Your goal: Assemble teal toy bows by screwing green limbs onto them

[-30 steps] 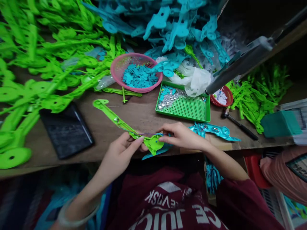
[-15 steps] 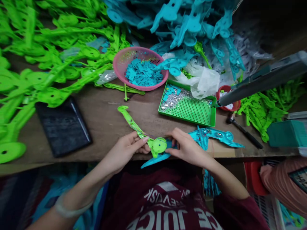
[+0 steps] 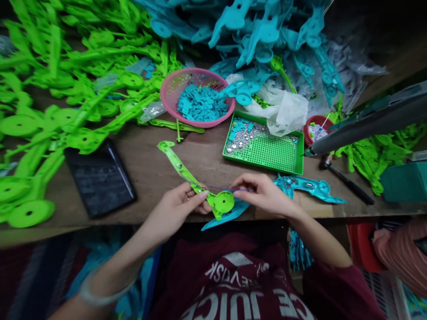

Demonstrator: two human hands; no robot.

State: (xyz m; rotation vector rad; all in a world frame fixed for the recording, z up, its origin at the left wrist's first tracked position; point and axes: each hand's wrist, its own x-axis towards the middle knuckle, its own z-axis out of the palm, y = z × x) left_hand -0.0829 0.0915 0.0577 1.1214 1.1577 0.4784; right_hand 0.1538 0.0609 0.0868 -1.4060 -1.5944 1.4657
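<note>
My left hand (image 3: pixel 187 200) grips the middle of a long green plastic part (image 3: pixel 223 202), thumb on top. The part's round end points right and its narrow arm reaches up and left. Thin red and blue wires (image 3: pixel 216 188) run from it to my right hand (image 3: pixel 255 191), whose thumb and fingers pinch them. Under the round end lies a blue plastic part (image 3: pixel 227 215), its tip over the table's front edge. Another blue part (image 3: pixel 312 186), with wires and small fittings inside, rests to the right of my right hand.
Green parts (image 3: pixel 30 124) are heaped at left beside a black tablet-like object (image 3: pixel 100 182). Ahead are a pink basket (image 3: pixel 168 100), a green tray (image 3: pixel 267 155) and piled blue parts (image 3: pixel 263 26). At right: a grey bar (image 3: pixel 367 115), a hammer (image 3: pixel 350 184), a person's sleeve (image 3: pixel 400 253).
My right hand has risen off the blue part and now holds the wires stretched out to the right. My left hand keeps its hold on the green part. The whole view has shifted slightly.
</note>
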